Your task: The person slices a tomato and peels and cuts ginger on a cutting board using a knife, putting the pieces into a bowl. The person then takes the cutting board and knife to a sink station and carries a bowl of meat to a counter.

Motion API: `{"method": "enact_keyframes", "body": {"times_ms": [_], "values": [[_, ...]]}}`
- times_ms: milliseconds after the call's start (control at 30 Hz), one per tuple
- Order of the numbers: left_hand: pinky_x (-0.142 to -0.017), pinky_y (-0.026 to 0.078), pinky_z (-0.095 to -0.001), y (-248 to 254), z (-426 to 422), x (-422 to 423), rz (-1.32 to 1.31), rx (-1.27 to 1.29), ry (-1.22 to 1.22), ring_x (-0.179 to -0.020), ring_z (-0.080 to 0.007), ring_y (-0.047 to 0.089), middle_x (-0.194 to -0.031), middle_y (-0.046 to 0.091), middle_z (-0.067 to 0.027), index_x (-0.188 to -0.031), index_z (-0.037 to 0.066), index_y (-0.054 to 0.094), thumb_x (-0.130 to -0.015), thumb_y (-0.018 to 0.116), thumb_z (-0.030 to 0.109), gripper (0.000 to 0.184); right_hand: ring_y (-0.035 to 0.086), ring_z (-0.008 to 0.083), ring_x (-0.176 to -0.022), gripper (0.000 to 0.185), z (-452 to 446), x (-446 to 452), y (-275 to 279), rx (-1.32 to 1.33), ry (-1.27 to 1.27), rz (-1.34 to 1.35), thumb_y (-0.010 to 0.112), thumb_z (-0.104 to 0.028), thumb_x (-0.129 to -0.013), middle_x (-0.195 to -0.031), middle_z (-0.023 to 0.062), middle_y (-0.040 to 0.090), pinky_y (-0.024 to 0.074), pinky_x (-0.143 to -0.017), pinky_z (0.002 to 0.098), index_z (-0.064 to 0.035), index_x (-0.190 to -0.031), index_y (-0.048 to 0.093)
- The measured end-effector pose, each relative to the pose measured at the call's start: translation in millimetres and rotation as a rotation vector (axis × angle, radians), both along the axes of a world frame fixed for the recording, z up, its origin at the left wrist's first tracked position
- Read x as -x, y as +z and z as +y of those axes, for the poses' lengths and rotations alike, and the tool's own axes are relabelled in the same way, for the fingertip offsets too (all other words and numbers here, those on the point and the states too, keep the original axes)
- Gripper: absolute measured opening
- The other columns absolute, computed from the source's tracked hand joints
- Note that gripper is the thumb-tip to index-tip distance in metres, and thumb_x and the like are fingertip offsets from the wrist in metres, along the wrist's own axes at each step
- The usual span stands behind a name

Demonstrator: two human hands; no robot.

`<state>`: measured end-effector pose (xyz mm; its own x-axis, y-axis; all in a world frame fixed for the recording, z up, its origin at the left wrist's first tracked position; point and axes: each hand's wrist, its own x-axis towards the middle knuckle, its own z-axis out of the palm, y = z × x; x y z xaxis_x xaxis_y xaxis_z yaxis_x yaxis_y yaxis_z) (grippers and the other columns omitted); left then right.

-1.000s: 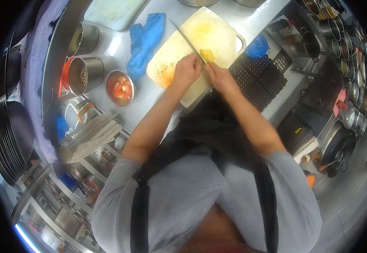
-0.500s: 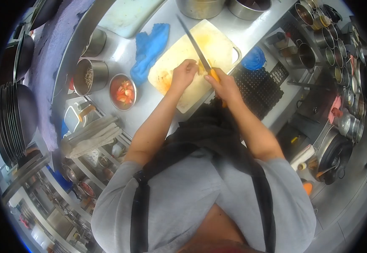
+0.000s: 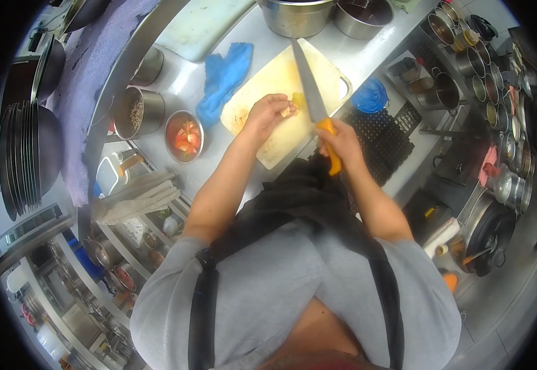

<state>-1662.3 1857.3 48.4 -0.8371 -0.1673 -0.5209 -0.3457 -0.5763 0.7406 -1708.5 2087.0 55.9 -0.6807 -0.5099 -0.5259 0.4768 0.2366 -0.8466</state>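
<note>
Plainly, the person's two hands are both above a pale cutting board [image 3: 280,139] that sits at an angle on a metal tabletop [image 3: 179,77]. The right hand [image 3: 345,145] is closed around the orange handle of a long knife [image 3: 313,98]; the end of the handle sticks out below the fist toward the dark apron [image 3: 299,191]. The blade points up and away, crossing over the board with its tip near the far corner; whether it touches the surface cannot be told. The left hand [image 3: 267,116] is to the left of the blade, its fingers partly bent and thumb near the fingertips. Something small and pale shows at those fingertips, though how firmly it is gripped cannot be told. A yellow piece [image 3: 298,100] is just beside them, between the hand and the blade, over the board.

To the left, a crumpled blue cloth [image 3: 224,83] lies near the board. Beyond it are a metal bowl [image 3: 184,158] with cut red pieces [image 3: 187,137] and a deep metal pot [image 3: 153,113] with small pale contents. A larger pot [image 3: 296,21] stands past the board's far corner.
</note>
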Motion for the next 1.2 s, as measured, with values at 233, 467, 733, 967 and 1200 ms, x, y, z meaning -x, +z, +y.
{"method": "enact_keyframes", "body": {"times_ms": [233, 467, 733, 967, 1200], "values": [[-0.091, 0.049, -0.0432, -20.9, 14.4, 13.0, -0.111, 1.209, -0.305, -0.108, -0.038, 0.059, -0.115, 0.06, -0.0247, -0.124, 0.0, 0.052, -0.077, 0.071, 0.024, 0.056, 0.055, 0.0099, -0.049, 0.028, 84.7, -23.5, -11.4, -0.251, 0.063, 0.001, 0.075, -0.021, -0.082, -0.069, 0.0022, 0.061, 0.0457, -0.045, 0.0234, -0.0032, -0.101, 0.065], [-0.094, 0.046, -0.0455, -30.8, 41.9, 19.3, -0.016, 1.375, -0.246, -0.11, -0.038, 0.055, -0.121, 0.055, -0.0236, -0.124, 0.003, 0.052, -0.076, 0.073, 0.026, 0.057, 0.056, 0.0106, -0.05, 0.025, 67.9, -33.7, -6.2, -0.235, 0.228, -0.028, 0.075, -0.019, -0.08, -0.069, 0.0036, 0.062, 0.0446, -0.045, 0.0249, -0.0029, -0.097, 0.066], [-0.092, 0.048, -0.0417, -32.3, 20.1, -5.2, -0.06, 1.296, 0.01, -0.104, -0.0338, 0.06, -0.112, 0.061, -0.0196, -0.123, 0.006, 0.055, -0.077, 0.074, 0.021, 0.052, 0.055, 0.0103, -0.05, 0.029, 42.2, -31.1, 0.6, -0.266, 0.357, 0.099, 0.074, -0.021, -0.08, -0.065, 0.0045, 0.061, 0.0447, -0.047, 0.0261, -0.0036, -0.101, 0.067], [-0.084, 0.051, -0.0342, 14.6, -38.7, -72.9, -0.106, 1.272, 0.404, -0.096, -0.0253, 0.064, -0.108, 0.064, -0.0127, -0.122, 0.006, 0.055, -0.077, 0.076, 0.021, 0.051, 0.055, 0.0103, -0.048, 0.033, -23.2, -35.2, 46.6, -0.281, 0.561, 0.322, 0.078, -0.019, -0.079, -0.067, 0.0062, 0.063, 0.0444, -0.048, 0.0277, -0.004, -0.107, 0.067], [-0.088, 0.051, -0.0374, 9.7, -140.9, -169.2, -0.167, 1.192, 0.617, -0.103, -0.0304, 0.064, -0.113, 0.065, -0.0174, -0.121, 0.006, 0.059, -0.079, 0.07, 0.015, 0.044, 0.064, 0.0184, -0.067, 0.034, -48.1, -28.1, 38.7, -0.224, 0.711, 0.682, 0.077, -0.025, -0.08, -0.08, 0.0122, 0.068, 0.0501, -0.064, 0.0323, -0.0061, -0.108, 0.068]]}}
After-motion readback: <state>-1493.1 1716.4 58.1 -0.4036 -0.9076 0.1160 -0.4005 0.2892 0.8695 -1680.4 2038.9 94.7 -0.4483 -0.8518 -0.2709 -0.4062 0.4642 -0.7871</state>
